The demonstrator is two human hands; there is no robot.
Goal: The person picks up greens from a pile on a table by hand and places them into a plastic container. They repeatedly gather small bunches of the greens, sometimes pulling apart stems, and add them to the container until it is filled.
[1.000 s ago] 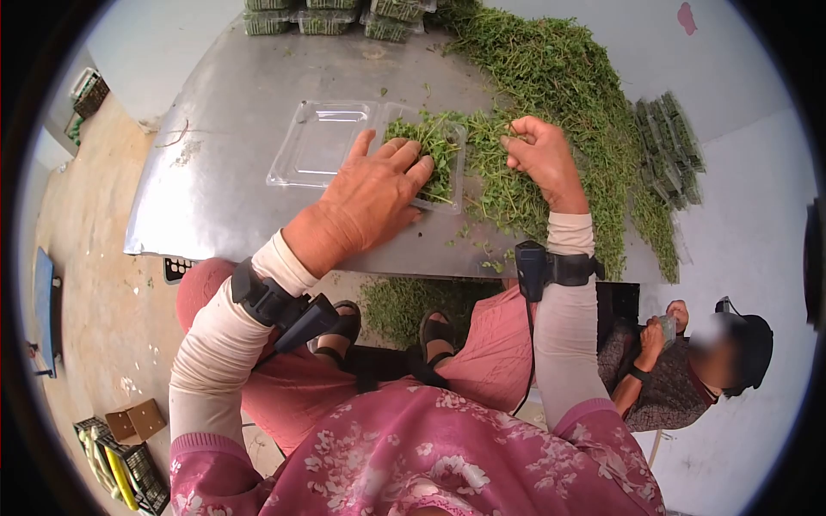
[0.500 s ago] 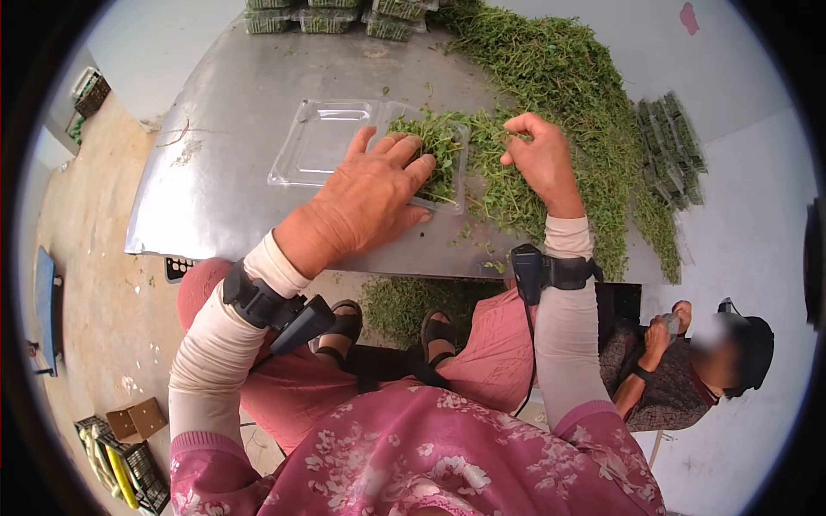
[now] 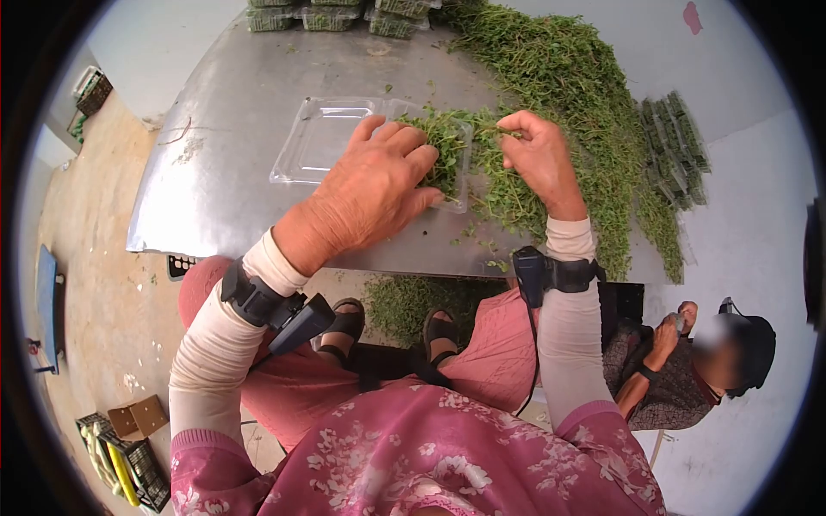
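A clear plastic clamshell box (image 3: 297,159) lies open on the metal table, its flat half at left and leafy green sprigs (image 3: 447,142) filling the half at right. Over the filled half, my left hand (image 3: 379,176) has its fingers curled into the greens, thumb near the box's front rim. Just right of the box, my right hand (image 3: 540,159) is closed in a pinch, with what looks like a thin green sprig at the fingertips. Loose greens (image 3: 503,193) lie beneath it, joining the big heap (image 3: 559,73).
Filled clamshell boxes (image 3: 323,17) are stacked at the table's far edge, and more (image 3: 674,150) stand right of the heap. A co-worker (image 3: 671,370) sits at lower right. More greens (image 3: 413,305) lie under the metal table (image 3: 215,112). Crates (image 3: 142,464) sit on the floor at left.
My left hand's fingers have drawn in and curled more over the greens in the box. My right hand has shifted only slightly, still pinched.
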